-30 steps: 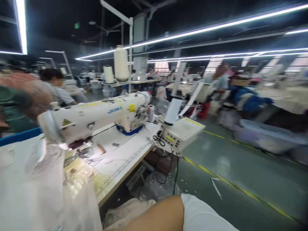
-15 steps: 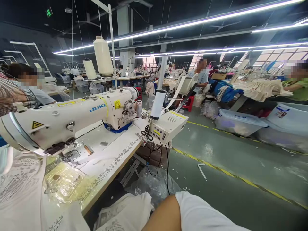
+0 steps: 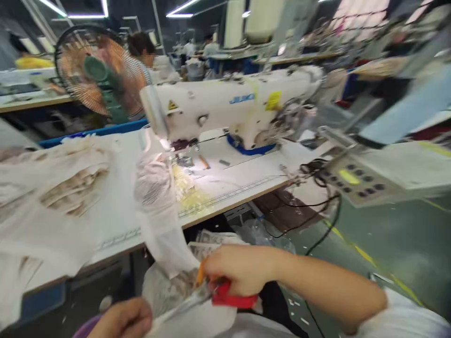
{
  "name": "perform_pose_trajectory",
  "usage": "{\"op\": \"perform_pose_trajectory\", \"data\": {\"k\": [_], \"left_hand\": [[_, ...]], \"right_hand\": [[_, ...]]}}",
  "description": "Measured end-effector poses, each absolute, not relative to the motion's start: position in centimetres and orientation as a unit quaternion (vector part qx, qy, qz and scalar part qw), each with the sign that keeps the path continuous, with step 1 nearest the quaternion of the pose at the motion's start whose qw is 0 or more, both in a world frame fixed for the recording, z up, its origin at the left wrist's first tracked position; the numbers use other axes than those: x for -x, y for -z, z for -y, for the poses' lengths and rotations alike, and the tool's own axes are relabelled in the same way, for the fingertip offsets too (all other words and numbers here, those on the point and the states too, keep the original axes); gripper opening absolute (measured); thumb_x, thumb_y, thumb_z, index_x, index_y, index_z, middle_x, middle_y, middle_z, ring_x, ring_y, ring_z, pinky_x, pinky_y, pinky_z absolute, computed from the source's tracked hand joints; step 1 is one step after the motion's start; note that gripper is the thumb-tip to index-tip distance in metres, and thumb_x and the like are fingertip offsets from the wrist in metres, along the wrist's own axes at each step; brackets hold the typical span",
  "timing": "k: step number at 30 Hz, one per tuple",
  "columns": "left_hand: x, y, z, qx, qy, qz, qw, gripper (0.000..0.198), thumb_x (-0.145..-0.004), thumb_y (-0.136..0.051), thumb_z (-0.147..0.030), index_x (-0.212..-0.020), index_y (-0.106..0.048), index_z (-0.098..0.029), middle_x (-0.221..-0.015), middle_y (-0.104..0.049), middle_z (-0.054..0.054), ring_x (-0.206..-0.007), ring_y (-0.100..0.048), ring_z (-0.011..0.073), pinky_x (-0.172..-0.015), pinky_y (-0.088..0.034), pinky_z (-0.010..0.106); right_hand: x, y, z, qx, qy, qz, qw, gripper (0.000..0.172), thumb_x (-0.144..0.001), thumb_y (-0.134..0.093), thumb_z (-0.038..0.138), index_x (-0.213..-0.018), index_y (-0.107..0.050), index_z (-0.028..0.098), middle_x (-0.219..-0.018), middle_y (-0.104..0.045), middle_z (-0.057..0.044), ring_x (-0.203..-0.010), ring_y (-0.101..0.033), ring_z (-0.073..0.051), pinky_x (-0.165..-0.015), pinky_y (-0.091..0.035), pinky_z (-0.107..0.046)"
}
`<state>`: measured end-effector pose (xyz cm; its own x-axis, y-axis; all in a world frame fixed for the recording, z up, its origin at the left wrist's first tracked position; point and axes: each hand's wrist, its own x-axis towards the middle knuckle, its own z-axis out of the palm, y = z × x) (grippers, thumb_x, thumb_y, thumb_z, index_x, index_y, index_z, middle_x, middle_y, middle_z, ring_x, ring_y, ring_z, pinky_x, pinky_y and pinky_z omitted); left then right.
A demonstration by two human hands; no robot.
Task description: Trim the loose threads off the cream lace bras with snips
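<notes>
My right hand is closed around the red handles of a pair of scissors, whose blades point left over pale fabric that hangs from the table edge down to my lap. My left hand shows at the bottom, fingers curled against the same cloth by the blade tips; what it grips is hard to make out. Behind stands a white sewing machine on the white table.
A heap of cream fabric covers the table's left side. The control box hangs at the right with black cables below. A green and orange fan and another person are behind the table. Green floor lies at the right.
The view swung left and down. My right hand with the scissors and my left hand have come into view over the hanging fabric; earlier only my right upper arm showed.
</notes>
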<state>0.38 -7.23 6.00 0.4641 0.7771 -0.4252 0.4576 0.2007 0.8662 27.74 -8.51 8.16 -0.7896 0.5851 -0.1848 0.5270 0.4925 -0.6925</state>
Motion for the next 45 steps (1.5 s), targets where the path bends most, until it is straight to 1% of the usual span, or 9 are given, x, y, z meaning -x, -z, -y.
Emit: {"op": "perform_pose_trajectory", "data": {"k": [2, 5, 12, 16, 21, 24, 31, 38, 45], "left_hand": [[0.6, -6.1, 7.3, -0.615, -0.085, -0.512, 0.594, 0.026, -0.070, -0.070, -0.035, -0.056, -0.060, -0.016, -0.056, -0.054, -0.002, -0.058, -0.050, 0.0146, -0.056, -0.040, 0.024], [1.2, -5.8, 5.8, -0.628, -0.064, -0.503, 0.590, 0.023, -0.075, -0.061, -0.035, -0.061, -0.061, -0.016, -0.055, -0.053, -0.002, -0.055, -0.047, 0.0137, -0.054, -0.037, 0.023], [-1.4, -7.0, 4.2, -0.834, -0.077, -0.402, 0.371, 0.019, -0.084, -0.051, -0.024, -0.096, -0.065, -0.022, -0.100, -0.065, 0.007, -0.091, -0.059, 0.0230, -0.078, -0.044, 0.028], [-5.5, -7.0, 6.0, -0.839, -0.138, -0.294, 0.437, 0.024, -0.084, -0.051, -0.019, -0.107, -0.059, -0.019, -0.101, -0.064, 0.010, -0.091, -0.059, 0.0234, -0.082, -0.045, 0.031], [-7.4, -5.0, 6.9, -0.686, -0.246, -0.353, 0.587, 0.006, -0.083, -0.055, -0.022, -0.082, -0.059, -0.018, -0.083, -0.061, 0.006, -0.076, -0.057, 0.0184, -0.069, -0.046, 0.027], [-7.2, -4.6, 6.8, -0.594, -0.247, -0.398, 0.654, 0.011, -0.077, -0.065, -0.027, -0.077, -0.058, -0.018, -0.077, -0.060, 0.004, -0.070, -0.055, 0.0162, -0.063, -0.045, 0.025], [-7.5, -6.1, 6.7, -0.633, -0.229, -0.395, 0.626, 0.013, -0.077, -0.066, -0.025, -0.069, -0.059, -0.017, -0.070, -0.059, 0.002, -0.066, -0.051, 0.0137, -0.062, -0.041, 0.023], [-7.9, -6.1, 6.3, -0.476, -0.240, -0.411, 0.739, 0.027, -0.069, -0.074, -0.032, -0.064, -0.054, -0.015, -0.072, -0.056, 0.001, -0.063, -0.047, 0.0112, -0.058, -0.037, 0.021], [-8.4, -6.2, 6.2, -0.440, -0.268, -0.435, 0.738, 0.026, -0.064, -0.078, -0.031, -0.062, -0.058, -0.015, -0.065, -0.056, -0.001, -0.061, -0.047, 0.0103, -0.058, -0.038, 0.020]], "right_hand": [[-28.8, -7.4, 7.7, 0.375, -0.383, 0.843, 0.052, 0.017, -0.069, -0.062, 0.011, -0.064, -0.048, 0.018, -0.065, -0.051, 0.002, -0.058, -0.044, -0.012, -0.051, -0.032, -0.022], [-29.7, -6.8, 6.9, 0.385, -0.399, 0.830, 0.062, 0.022, -0.076, -0.057, 0.015, -0.062, -0.040, 0.020, -0.061, -0.040, 0.004, -0.054, -0.035, -0.011, -0.050, -0.027, -0.022], [-28.4, -8.6, 6.2, 0.392, -0.409, 0.820, 0.078, 0.030, -0.068, -0.055, 0.004, -0.061, -0.031, 0.021, -0.062, -0.039, 0.005, -0.055, -0.034, -0.010, -0.051, -0.026, -0.022], [-27.5, -9.9, 5.8, 0.368, -0.433, 0.821, 0.048, 0.027, -0.070, -0.056, 0.010, -0.061, -0.033, 0.021, -0.059, -0.039, 0.006, -0.053, -0.034, -0.010, -0.050, -0.026, -0.022], [-28.3, -9.8, 4.7, 0.375, -0.454, 0.807, 0.039, 0.028, -0.073, -0.057, 0.014, -0.061, -0.033, 0.020, -0.056, -0.035, 0.007, -0.050, -0.031, -0.009, -0.047, -0.024, -0.022], [-28.8, -9.5, 4.3, 0.379, -0.476, 0.791, 0.056, 0.027, -0.077, -0.058, 0.023, -0.062, -0.035, 0.020, -0.056, -0.035, 0.008, -0.050, -0.032, -0.009, -0.045, -0.024, -0.022], [-28.3, -10.1, 3.9, 0.372, -0.476, 0.795, 0.054, 0.022, -0.071, -0.059, 0.017, -0.063, -0.038, 0.020, -0.056, -0.040, 0.007, -0.050, -0.036, -0.009, -0.044, -0.027, -0.021], [-29.3, -10.9, 3.4, 0.381, -0.539, 0.750, 0.045, 0.012, -0.073, -0.054, 0.017, -0.067, -0.044, 0.019, -0.061, -0.056, 0.004, -0.055, -0.052, -0.011, -0.047, -0.036, -0.021], [-29.0, -11.0, 3.4, 0.385, -0.470, 0.792, 0.056, 0.015, -0.068, -0.058, 0.014, -0.064, -0.045, 0.019, -0.063, -0.052, 0.004, -0.054, -0.046, -0.010, -0.047, -0.030, -0.022]]}}
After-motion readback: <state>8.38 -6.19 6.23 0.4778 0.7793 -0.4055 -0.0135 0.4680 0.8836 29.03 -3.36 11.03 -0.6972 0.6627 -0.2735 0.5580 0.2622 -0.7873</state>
